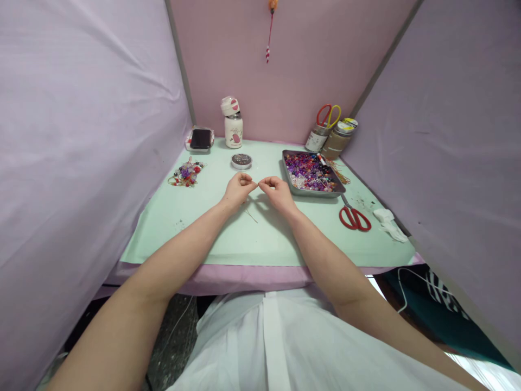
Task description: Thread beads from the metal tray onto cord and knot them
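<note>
My left hand (240, 190) and my right hand (277, 191) meet over the middle of the table, both closed in a pinch with fingertips almost touching. A thin brownish cord (251, 215) trails from beneath my left hand toward the table. What sits between the fingertips is too small to make out. Just right of my right hand stands a metal tray (315, 193) of purple, red and clear beads (307, 171). Beyond my left hand is a small round tin (241, 161) with dark contents.
Red-handled scissors (355, 218) and a crumpled white tissue (389, 225) lie at the right. Beaded strings (188, 174) and a phone (201, 138) are at the left. A white bottle (233, 130) and two jars (316, 139) stand at the back. Fabric walls enclose three sides.
</note>
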`<state>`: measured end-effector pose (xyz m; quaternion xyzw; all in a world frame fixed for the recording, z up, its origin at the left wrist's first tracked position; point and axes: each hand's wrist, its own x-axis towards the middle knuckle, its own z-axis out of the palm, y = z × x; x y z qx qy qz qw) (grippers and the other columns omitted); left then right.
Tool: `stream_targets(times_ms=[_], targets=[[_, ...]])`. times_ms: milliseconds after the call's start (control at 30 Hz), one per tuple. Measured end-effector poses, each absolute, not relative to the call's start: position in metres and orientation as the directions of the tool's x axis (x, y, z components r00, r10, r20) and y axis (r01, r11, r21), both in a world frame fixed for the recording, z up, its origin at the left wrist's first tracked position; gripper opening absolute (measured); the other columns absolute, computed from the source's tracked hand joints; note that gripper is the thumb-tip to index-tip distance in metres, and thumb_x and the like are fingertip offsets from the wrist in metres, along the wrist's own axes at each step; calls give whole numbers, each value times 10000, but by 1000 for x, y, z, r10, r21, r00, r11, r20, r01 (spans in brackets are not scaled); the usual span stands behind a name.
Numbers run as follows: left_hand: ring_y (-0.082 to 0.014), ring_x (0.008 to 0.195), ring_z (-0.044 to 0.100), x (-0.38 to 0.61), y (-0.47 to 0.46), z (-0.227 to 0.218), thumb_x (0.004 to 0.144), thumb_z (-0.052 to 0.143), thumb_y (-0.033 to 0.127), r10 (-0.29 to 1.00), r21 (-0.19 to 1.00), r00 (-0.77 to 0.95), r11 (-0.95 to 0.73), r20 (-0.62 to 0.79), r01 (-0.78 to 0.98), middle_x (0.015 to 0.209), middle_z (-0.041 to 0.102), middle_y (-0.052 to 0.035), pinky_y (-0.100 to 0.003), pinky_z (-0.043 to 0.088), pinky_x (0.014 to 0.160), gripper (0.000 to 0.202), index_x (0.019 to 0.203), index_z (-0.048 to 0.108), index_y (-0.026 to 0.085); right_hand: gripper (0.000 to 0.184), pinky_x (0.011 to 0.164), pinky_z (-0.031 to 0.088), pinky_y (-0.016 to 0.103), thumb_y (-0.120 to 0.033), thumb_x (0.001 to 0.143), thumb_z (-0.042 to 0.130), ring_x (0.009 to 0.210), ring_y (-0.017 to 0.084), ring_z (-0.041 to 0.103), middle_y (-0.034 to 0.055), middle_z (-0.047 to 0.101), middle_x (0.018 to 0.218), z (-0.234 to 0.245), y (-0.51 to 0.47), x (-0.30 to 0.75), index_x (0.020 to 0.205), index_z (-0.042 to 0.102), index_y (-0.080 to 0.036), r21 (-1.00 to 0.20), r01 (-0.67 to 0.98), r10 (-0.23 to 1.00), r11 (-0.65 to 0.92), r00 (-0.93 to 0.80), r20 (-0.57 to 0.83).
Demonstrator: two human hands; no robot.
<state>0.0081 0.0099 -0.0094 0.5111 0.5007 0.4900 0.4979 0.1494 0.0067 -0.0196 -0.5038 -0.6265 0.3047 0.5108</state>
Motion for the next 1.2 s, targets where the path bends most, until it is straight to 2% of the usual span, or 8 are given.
stream_targets(times_ms=[133,367,600,1200], targets=[[-37,440,349,6,11,-8,678,662,210,999,999,27,25,-25,-23,678,504,53,-190,244,423,266,855,463,205,197,781,452,324,-344,760,557,760,159,560,39,658,843,-21,10,153,803,673,-190,-878,347,931,329,35,363],[-43,456,367,6,11,-9,671,660,186,1000,1000,25,11,-10,-30,663,504,49,-189,280,448,256,838,467,199,120,777,453,322,-279,774,574,736,151,556,30,650,841,-21,6,152,777,674,-213,-748,492,872,446,-50,488],[-38,450,360,6,11,-9,669,658,189,999,999,22,24,-24,-33,673,502,50,-188,258,438,262,851,469,201,94,757,446,308,-236,786,562,735,150,547,24,624,803,-19,3,151,761,648,-208,-688,520,829,507,-77,553],[-39,445,348,5,6,-5,671,663,225,998,1000,66,24,-23,-4,674,496,54,-188,234,419,283,874,467,204,90,789,407,332,-223,806,528,790,176,517,36,596,831,-23,5,153,766,608,-209,-591,596,792,543,-128,598]])
